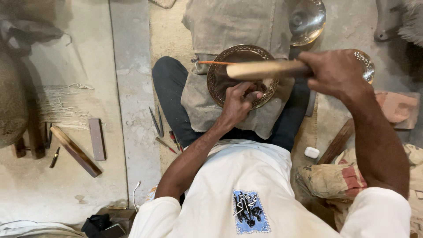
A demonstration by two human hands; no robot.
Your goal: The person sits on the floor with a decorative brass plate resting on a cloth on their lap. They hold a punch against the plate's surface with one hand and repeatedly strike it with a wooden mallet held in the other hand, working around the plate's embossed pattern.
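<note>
While the person is sitting on the floor in a white shirt [246,194] and dark trousers, the right hand [337,72] is closing in a fist around the dark end of a wooden mallet [269,69], which is lying level across the view and pointing toward the person's left, just above the plate. The engraved metal plate [229,61], round with a patterned rim, is resting on a grey cloth [202,105] that is draping over the lap. The left hand [240,102] is sitting on the near part of the plate with its fingers pinching together around something small; what the fingers are holding is too hidden to tell, though a thin tool seems likely. A thin orange stick [213,63] is lying across the far edge of the plate, beside the mallet's pale tip.

Beyond the plate, a shiny metal bowl [307,20] is standing on the concrete floor [79,66], and another decorated plate [368,66] is showing partly behind the right hand. Off to the person's left, a long wooden bar [76,151] and a flat grey stone [97,139] are lying on the floor, well apart from the lap, with a few thin metal tools [157,122] lying nearer the knee. A small white block [311,152] is lying near the person's right side.
</note>
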